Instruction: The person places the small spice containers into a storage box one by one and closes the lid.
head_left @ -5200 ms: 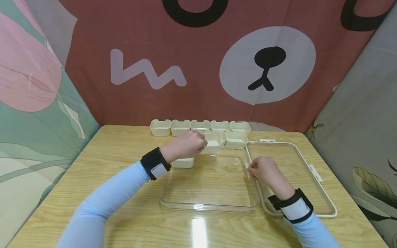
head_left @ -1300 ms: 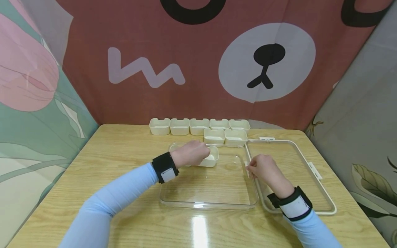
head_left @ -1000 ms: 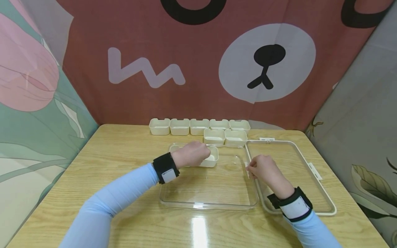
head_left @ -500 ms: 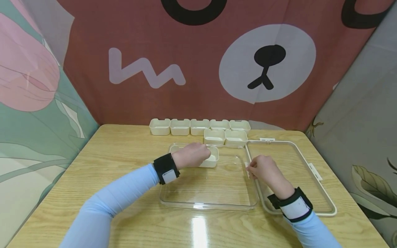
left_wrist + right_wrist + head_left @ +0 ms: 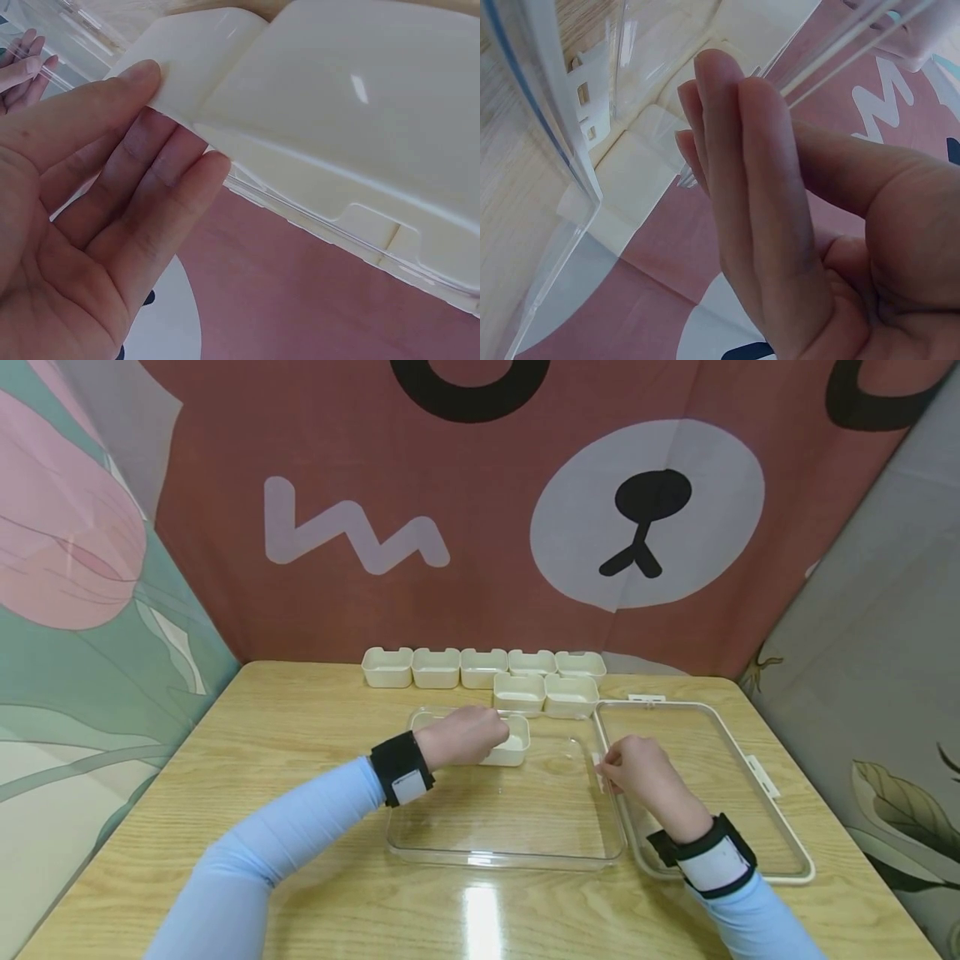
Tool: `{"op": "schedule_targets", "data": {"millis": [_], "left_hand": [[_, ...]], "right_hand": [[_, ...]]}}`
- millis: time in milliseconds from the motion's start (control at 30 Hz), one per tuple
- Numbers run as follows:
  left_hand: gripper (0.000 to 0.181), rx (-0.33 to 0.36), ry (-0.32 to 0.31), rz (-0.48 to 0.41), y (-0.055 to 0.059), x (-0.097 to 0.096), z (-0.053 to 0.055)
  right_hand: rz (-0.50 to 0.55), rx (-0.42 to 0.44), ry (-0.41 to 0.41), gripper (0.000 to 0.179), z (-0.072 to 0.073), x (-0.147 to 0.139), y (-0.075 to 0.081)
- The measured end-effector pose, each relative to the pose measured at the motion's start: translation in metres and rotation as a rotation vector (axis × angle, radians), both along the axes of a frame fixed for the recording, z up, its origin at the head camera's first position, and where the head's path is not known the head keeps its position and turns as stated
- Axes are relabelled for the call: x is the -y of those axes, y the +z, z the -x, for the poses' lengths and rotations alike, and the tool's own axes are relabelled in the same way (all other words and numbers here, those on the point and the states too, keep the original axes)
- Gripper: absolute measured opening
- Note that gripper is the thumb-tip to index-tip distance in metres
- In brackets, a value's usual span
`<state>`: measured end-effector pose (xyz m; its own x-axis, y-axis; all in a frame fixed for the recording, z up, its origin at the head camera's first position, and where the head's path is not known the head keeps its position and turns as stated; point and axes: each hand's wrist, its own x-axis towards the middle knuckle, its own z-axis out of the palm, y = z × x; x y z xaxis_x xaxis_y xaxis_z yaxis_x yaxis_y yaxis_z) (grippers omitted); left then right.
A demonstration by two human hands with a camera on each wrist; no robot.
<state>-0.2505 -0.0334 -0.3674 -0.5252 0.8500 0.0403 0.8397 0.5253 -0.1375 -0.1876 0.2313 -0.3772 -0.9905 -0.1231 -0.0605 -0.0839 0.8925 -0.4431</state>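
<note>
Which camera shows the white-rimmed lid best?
The head view: the lid shows nearly whole beside the clear tray, the right hand covering a little. The right wrist view shows only an edge; I can't make it out in the left wrist view.

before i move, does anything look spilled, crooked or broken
Nothing stands out. The back row of cups stands upright and neatly lined up, the clear box sits flat with the lid beside it, and no spill or crack shows. The left hand partly hides the cups inside.
</note>
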Motion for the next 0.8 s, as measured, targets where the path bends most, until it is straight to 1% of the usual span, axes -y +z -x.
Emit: {"op": "schedule_targets", "data": {"millis": [333,667,800], "left_hand": [[0.010,0.029,0.010,-0.015,-0.0003,0.0003,-0.0009],[0.007,0.040,0.014,-0.027,0.0014,0.0005,-0.0007],[0.005,0.060,0.026,-0.035,0.0023,0.0011,-0.0001]], "right_hand": [[0.012,0.017,-0.010,0.014,-0.0006,0.0003,-0.0007],[-0.007,-0.017,0.011,0.015,-0.0006,-0.0002,-0.0004],[-0.002,-0.007,0.006,0.015,0.0001,0.0001,-0.0001]]}}
